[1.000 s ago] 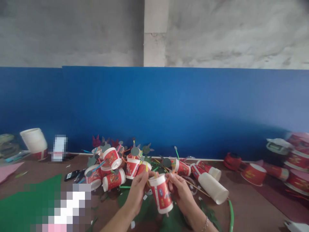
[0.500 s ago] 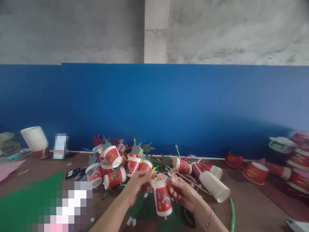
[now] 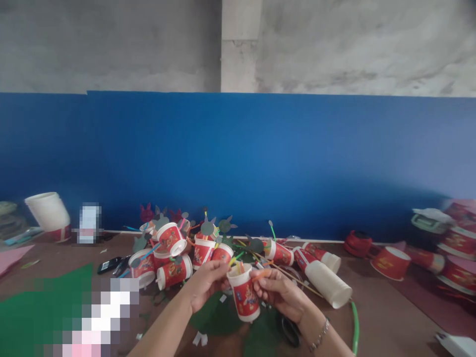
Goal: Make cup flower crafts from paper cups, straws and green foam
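A red and white paper cup (image 3: 245, 300) hangs between my hands, tilted slightly, with coloured strips showing inside its rim. My left hand (image 3: 210, 280) is closed at the cup's left rim, its fingertips by a yellow strip (image 3: 232, 262). On the other side, my right hand (image 3: 278, 292) pinches an orange strip (image 3: 263, 274) at the right rim. A short stub pokes out of the cup's base. Behind lies a heap of similar red cups (image 3: 174, 272), many with grey paper animal heads (image 3: 208, 226) on strips.
Stacked white cups (image 3: 329, 285) lie to the right, near a green tube (image 3: 356, 327). Black scissors (image 3: 290, 331) rest by my right wrist. Green paper (image 3: 48, 307) covers the left side. A red tape measure (image 3: 357, 244) and red tubs (image 3: 390, 263) stand farther right.
The cup has shifted slightly left and up and tilts more. My right hand now draws the orange strip across the right rim, where it shows more clearly.
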`<state>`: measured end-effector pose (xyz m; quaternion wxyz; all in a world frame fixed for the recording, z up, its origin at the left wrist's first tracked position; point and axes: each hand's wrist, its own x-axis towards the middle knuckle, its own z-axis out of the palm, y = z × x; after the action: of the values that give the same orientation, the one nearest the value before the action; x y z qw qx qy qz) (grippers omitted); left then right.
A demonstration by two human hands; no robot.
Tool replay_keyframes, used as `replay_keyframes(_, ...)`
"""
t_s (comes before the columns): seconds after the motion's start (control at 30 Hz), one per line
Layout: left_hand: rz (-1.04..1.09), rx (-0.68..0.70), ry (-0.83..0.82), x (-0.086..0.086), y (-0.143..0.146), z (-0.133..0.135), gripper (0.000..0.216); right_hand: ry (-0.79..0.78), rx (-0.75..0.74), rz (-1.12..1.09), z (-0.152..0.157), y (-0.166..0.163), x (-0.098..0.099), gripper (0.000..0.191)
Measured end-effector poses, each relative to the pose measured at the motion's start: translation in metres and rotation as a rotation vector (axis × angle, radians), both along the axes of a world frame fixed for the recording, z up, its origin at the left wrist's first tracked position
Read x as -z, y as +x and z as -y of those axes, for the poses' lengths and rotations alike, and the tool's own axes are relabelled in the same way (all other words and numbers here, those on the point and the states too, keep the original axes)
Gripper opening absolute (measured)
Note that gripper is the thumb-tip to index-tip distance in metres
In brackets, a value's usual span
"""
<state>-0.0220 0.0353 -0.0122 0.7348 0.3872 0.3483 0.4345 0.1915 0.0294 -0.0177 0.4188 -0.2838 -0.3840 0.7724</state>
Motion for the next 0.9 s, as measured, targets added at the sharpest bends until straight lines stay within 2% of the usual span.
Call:
replay_keyframes(0.13,0.086,-0.115,-0.071,0.003,-0.002,-0.005,0.019,-0.003,0.009,-0.048,-0.003,0.003,0.002,0.018)
replay_keyframes(0.3,0.256,-0.059,0.007,-0.003,-0.003,-0.004,0.021,0.040,0.062,-0.127,-0.006,0.010,0.004,0.017)
replay_keyframes(0.4,0.269,-0.155,-0.071,-0.002,0.001,-0.003,0.009,0.021,0.039,-0.094,-0.006,0.010,0.004,0.022)
replay_keyframes(0.5,0.302,-0.216,-0.106,0.002,0.005,-0.002,0.008,-0.033,-0.005,-0.039,-0.005,0.008,0.004,0.022)
replay_keyframes(0.63,0.323,-0.160,-0.113,0.007,0.007,-0.001,0.007,-0.100,0.033,-0.059,-0.004,0.005,0.004,0.019)
replay_keyframes(0.9,0.382,-0.139,-0.089,0.007,0.010,0.002,0.009,-0.052,-0.033,-0.137,-0.002,0.003,0.005,0.020)
